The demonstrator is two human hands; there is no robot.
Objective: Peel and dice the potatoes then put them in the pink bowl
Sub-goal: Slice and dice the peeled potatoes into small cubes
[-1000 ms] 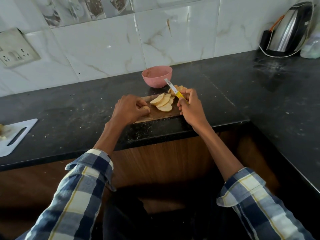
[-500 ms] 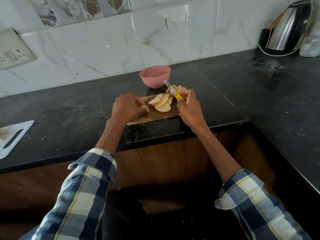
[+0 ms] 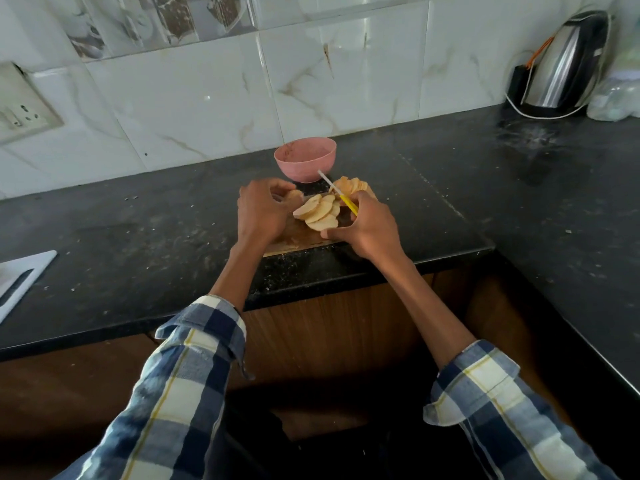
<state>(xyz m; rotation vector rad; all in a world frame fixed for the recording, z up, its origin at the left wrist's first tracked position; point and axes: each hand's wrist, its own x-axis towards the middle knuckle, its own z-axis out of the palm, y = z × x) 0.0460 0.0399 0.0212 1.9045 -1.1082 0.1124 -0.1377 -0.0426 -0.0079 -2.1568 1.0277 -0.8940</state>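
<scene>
Pink bowl (image 3: 305,159), pale yellow potato slices (image 3: 318,210), yellow-handled knife (image 3: 338,193), black counter (image 3: 138,233), blue-white checked sleeves (image 3: 194,368).

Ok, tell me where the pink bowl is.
The pink bowl sits on the black counter near the tiled wall, just behind the cutting board and potato slices, beyond both hands.

We are in a home kitchen: a black stone counter (image 3: 450,188) runs into a corner under marbled wall tiles (image 3: 194,109), wooden cabinets (image 3: 329,327) sit below, a steel kettle (image 3: 562,67) stands at the back, and a wall socket (image 3: 20,109) is set in the tiles.
</scene>
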